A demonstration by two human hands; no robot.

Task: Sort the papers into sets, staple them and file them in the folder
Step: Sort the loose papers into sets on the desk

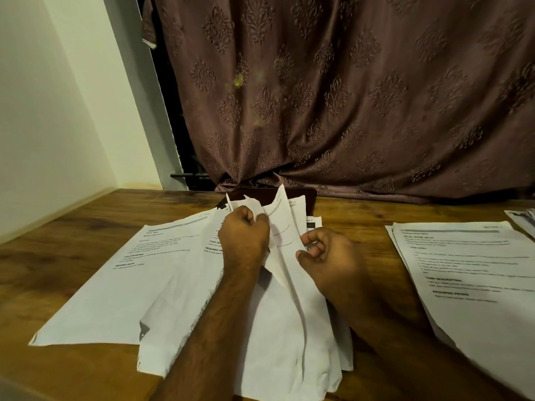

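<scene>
A loose pile of printed white papers [260, 328] lies on the wooden table in front of me. My left hand [244, 238] grips the top edges of a few sheets [279, 224] and lifts them so they stand bent upward. My right hand [327, 256] has its fingers curled against the right side of those lifted sheets, thumb toward the paper. A single printed sheet [136, 273] lies flat to the left. A separate set of papers [469, 270] lies at the right. A dark folder [309, 198] shows behind the pile, mostly hidden.
The wooden table [72, 241] meets a white wall on the left and a brown patterned curtain [347, 96] at the back. More papers [524, 221] poke in at the far right edge.
</scene>
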